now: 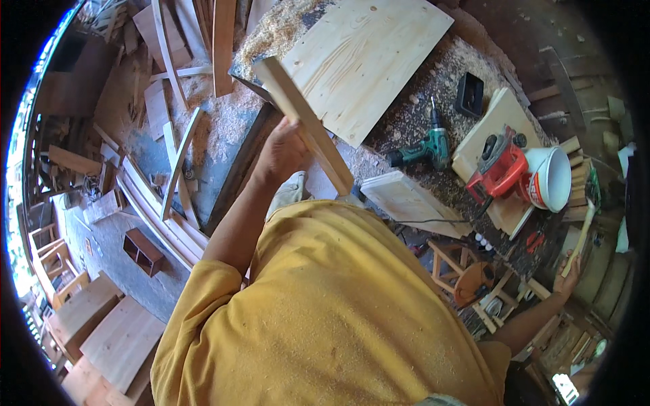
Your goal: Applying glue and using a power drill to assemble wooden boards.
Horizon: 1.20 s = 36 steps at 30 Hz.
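My left hand (279, 150) is closed around a thick wooden plank (308, 126), lifted at a slant in front of my body. Its upper end reaches over the edge of a sawdust-strewn workbench (408, 111), near a large pale wood panel (371, 59). Far out to the right, my right hand (567, 274) grips a slim pale stick-like thing (581, 240), perhaps a handle; its far end, close to something green, is hard to make out.
On the bench lie a green cordless drill (425, 147), a black tray (469, 94), a red power tool (497, 169) and a white bucket (550, 179). Curved wood strips (179, 162) lie at left. A wooden stool (470, 279) stands below the bench at right.
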{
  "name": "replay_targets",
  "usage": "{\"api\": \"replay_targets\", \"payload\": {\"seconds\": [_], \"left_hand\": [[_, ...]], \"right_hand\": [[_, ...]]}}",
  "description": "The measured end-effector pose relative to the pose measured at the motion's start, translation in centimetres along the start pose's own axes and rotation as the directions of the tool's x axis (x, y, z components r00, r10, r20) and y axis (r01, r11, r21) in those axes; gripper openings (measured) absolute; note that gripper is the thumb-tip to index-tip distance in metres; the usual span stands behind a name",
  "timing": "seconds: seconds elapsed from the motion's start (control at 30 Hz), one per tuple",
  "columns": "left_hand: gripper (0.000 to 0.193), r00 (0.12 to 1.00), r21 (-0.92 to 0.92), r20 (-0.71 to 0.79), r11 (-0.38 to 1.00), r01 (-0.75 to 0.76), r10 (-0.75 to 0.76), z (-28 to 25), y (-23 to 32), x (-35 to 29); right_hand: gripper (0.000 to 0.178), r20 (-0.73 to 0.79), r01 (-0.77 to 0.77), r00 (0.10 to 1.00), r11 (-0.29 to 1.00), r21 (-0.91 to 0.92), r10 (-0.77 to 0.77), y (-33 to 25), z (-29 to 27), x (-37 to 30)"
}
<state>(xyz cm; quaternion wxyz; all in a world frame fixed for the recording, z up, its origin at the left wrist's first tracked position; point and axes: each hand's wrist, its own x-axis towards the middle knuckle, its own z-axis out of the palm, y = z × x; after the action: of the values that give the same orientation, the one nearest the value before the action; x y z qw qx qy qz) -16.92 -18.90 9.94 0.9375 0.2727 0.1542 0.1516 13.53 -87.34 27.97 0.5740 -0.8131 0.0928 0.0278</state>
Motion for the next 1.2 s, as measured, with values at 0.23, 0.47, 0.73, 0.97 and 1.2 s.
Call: {"api": "replay_targets", "payload": {"seconds": [0.23,0.47,0.73,0.97,1.2], "left_hand": [[0.038,0.994,0.050,-0.109,0.999,0.018,-0.012,-9.9,4.2,-4.2],[0.030,0.986,0.036,-0.164,0.999,0.006,0.000,-15.9,6.8,-6.6],[0.039,0.977,-0.017,-0.199,0.998,0.069,-0.070,-17.8,7.9,-8.3],[0.050,0.995,0.066,0.035,0.994,-0.091,0.088,-11.8,12.2,-7.8],[0.048,0.929,0.458,0.075,0.815,-0.355,0.363,-10.2,13.7,-7.4]], "right_hand": [[0.055,0.143,0.106,0.976,0.930,0.351,-0.166,4.9,11.6,-11.5],[0.044,0.324,-0.100,0.944,0.875,0.474,-0.068,3.4,32.0,-19.6],[0.034,0.656,-0.159,0.755,0.968,0.195,-0.008,-0.1,47.4,-27.2],[0.028,0.750,0.338,0.624,0.941,-0.004,-0.221,-5.7,55.6,-35.0],[0.023,0.663,0.775,0.499,0.630,-0.053,-0.558,-7.6,56.8,-37.5]]}}
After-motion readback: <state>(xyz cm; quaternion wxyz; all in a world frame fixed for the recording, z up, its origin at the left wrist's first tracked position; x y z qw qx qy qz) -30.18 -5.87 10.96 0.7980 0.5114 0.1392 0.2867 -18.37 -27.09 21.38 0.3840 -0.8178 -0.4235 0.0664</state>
